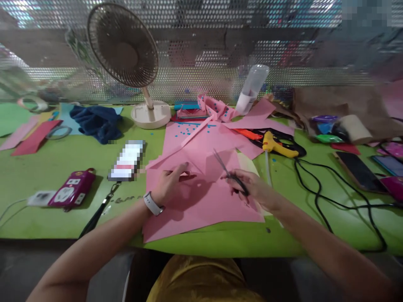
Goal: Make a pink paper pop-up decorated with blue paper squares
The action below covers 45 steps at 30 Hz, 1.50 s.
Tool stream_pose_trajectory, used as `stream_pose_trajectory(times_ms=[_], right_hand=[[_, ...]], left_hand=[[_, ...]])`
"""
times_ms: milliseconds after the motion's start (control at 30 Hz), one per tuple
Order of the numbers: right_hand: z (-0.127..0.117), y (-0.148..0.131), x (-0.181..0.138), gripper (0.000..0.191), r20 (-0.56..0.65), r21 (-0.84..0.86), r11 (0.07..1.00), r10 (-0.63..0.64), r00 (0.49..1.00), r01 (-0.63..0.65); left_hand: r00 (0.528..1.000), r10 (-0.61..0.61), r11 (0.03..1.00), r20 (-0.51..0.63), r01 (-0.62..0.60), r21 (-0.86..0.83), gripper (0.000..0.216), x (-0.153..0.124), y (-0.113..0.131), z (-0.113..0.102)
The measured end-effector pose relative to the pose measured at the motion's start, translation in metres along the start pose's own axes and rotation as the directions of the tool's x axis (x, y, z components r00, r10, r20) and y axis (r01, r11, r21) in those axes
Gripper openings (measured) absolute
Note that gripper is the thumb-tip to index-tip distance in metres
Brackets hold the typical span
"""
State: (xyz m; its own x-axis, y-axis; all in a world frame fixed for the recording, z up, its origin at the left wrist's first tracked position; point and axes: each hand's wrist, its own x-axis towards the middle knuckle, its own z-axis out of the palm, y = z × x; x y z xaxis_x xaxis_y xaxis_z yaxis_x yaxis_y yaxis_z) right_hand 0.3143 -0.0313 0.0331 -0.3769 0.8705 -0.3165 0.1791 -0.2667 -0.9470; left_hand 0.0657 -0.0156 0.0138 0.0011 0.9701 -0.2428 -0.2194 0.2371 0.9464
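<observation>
Pink paper [201, 209] near front edge of bench [217, 244]. Right hand [252, 188]: fingers closed round scissors [227, 171]. Left hand [171, 183]: fingers loosely parted, empty, over paper.

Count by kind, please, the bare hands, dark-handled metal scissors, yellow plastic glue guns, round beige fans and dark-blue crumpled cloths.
Bare hands: 2 (left hand, right hand)
Dark-handled metal scissors: 1
Yellow plastic glue gun: 1
Round beige fan: 1
Dark-blue crumpled cloth: 1
Total: 6
</observation>
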Motion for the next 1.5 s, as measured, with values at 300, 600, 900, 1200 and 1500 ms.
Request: stream_pose_trajectory(times_ms=[300, 600, 900, 1200, 1500], right_hand=[[0.018, -0.003, -0.008, 0.035, 0.179, -0.027, 0.999, 0.034, 0.983, -0.03], [0.016, 0.008, -0.008, 0.042, 0.226, -0.079, 0.995, 0.082, 0.971, -0.065], [0.017, 0.0, -0.01, 0.049, 0.253, -0.095, 0.994, 0.077, 0.964, -0.055], [0.015, -0.003, -0.01, 0.055, 0.269, -0.118, 0.992, 0.077, 0.96, -0.046], [0.016, -0.004, -0.01, 0.056, 0.266, -0.111, 0.992, 0.084, 0.96, -0.056]], left_hand=[[1.0, 0.013, 0.988, -0.021, -0.016, -0.156, 0.031, 0.0, 0.003, -0.001], [0.992, -0.073, 0.944, 0.105, 0.103, -0.314, 0.03, -0.012, 0.009, 0.012], [0.985, -0.111, 0.938, 0.13, 0.147, -0.314, 0.028, -0.013, 0.006, 0.011], [0.97, -0.13, 0.929, 0.206, 0.192, -0.316, 0.027, -0.01, 0.003, 0.007], [0.978, -0.116, 0.941, 0.174, 0.164, -0.297, 0.026, -0.012, 0.002, 0.008]])
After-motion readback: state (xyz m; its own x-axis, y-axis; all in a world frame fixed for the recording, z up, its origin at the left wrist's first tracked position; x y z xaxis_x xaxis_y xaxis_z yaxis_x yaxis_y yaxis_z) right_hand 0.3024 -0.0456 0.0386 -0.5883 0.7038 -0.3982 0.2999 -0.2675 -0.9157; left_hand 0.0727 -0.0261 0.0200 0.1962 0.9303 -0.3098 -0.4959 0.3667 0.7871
